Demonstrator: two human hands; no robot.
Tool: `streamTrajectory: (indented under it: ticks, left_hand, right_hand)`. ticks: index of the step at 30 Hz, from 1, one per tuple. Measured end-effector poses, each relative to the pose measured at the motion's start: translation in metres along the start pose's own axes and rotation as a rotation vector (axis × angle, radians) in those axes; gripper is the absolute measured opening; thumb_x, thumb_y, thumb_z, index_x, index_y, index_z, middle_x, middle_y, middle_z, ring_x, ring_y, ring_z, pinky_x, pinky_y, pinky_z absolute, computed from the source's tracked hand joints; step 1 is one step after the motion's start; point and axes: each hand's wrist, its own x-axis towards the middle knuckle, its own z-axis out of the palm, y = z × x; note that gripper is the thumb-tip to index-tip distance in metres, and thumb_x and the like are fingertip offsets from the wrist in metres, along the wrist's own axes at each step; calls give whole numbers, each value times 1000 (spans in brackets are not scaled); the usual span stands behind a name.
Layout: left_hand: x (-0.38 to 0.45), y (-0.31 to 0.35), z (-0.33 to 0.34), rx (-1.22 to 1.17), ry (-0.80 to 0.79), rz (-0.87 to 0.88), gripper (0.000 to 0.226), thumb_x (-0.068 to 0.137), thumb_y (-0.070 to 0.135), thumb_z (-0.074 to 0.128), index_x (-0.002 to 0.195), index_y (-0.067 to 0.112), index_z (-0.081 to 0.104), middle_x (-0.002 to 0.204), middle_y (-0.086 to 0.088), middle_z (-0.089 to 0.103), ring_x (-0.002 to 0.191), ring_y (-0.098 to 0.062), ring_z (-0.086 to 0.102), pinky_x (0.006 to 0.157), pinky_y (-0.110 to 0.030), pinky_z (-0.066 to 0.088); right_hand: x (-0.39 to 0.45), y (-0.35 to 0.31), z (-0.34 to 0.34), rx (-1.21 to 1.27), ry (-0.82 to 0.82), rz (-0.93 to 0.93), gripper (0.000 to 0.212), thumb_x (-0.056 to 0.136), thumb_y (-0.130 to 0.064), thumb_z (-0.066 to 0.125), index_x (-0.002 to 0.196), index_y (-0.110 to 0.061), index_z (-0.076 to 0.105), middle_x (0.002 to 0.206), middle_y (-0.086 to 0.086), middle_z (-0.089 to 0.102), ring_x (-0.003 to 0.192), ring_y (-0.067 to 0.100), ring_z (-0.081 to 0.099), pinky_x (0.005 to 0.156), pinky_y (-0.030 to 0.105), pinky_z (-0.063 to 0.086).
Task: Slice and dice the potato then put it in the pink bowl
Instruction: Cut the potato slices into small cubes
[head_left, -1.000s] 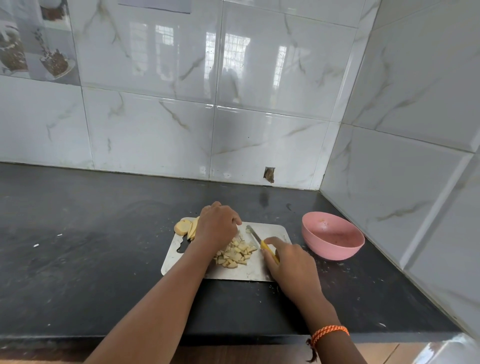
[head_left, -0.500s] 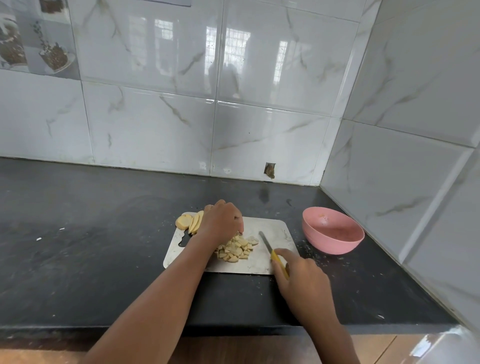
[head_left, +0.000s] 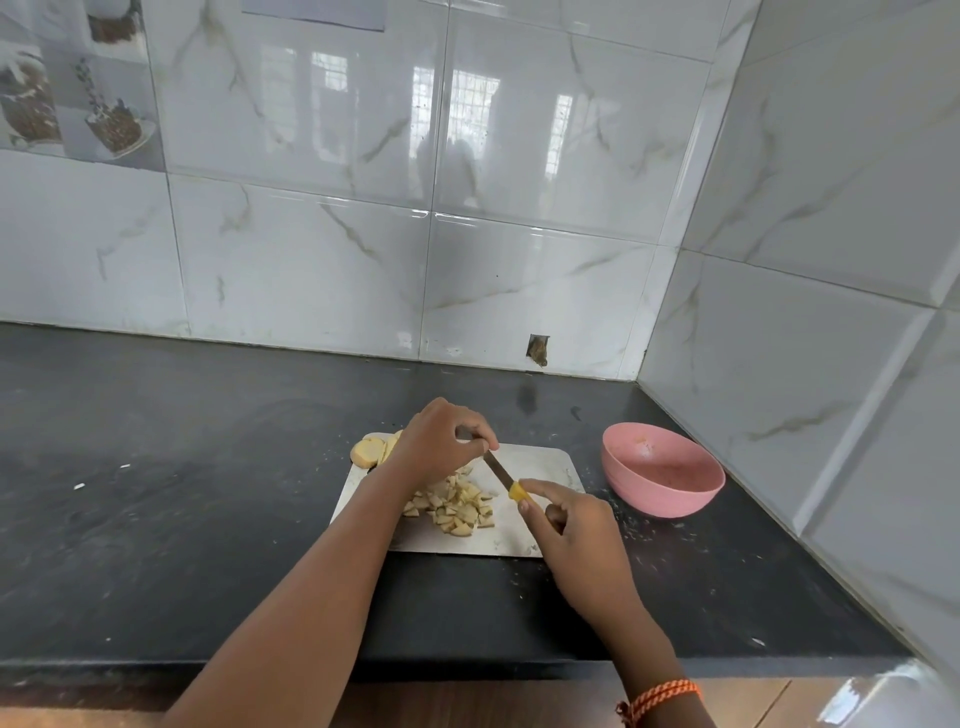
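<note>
Head view: right hand (head_left: 576, 540) grips the knife (head_left: 511, 480); left hand (head_left: 436, 447) fingers pinch its blade tip. Diced potato (head_left: 454, 501) looks light, wet, slippery; scoop it from below.

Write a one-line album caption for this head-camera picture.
Right hand holds a yellow-handled knife, left hand pinches its blade tip over diced potato on the cutting board, pink bowl beside.

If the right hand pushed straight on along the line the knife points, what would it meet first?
Probably the left hand: the right hand holds the knife with its tip at the left fingers, which seem to touch the blade. Depth is unclear.
</note>
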Motion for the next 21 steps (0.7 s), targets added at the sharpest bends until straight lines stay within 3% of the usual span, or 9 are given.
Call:
streamTrajectory:
  ticks: [3, 9, 12, 16, 21]
  left_hand:
    - [0, -1, -5, -44, -17, 29, 19, 93, 21, 79, 93, 40, 82, 94, 29, 75, 94, -2, 60, 87, -31, 51]
    - [0, -6, -11, -58, -54, -1, 46, 83, 8, 86, 104, 48, 78, 101, 28, 73, 97, -4, 57, 82, -28, 48]
    - [-3, -8, -14, -61, 23, -38, 37, 86, 17, 84, 103, 49, 77, 101, 29, 72, 102, -7, 59, 89, -39, 53]
    - [-6, -3, -14, -96, 62, -45, 5, 94, 39, 76, 93, 42, 80, 98, 31, 74, 100, -3, 65, 91, -41, 56]
    - [-8, -2, -15, -87, 9, -56, 17, 85, 26, 87, 90, 39, 77, 88, 22, 75, 94, -3, 67, 91, -38, 55]
  right_hand:
    - [2, 4, 0, 51, 32, -14, 26, 101, -48, 60, 126, -48, 65, 55, -15, 51, 53, 6, 47, 53, 18, 32]
    - [5, 8, 0, 55, 55, -12, 35, 101, -49, 60, 133, -37, 68, 55, -15, 50, 52, 7, 45, 53, 17, 32]
    - [7, 9, -1, 29, 64, -15, 35, 101, -48, 60, 133, -35, 68, 57, -20, 52, 53, 7, 46, 53, 17, 32]
    - [5, 6, 0, -12, 37, -41, 36, 101, -51, 58, 134, -38, 67, 57, -10, 54, 57, 8, 52, 56, 17, 35]
    - [5, 7, 0, 1, 35, -65, 36, 102, -54, 56, 134, -41, 66, 57, -7, 53, 58, 9, 53, 55, 19, 37]
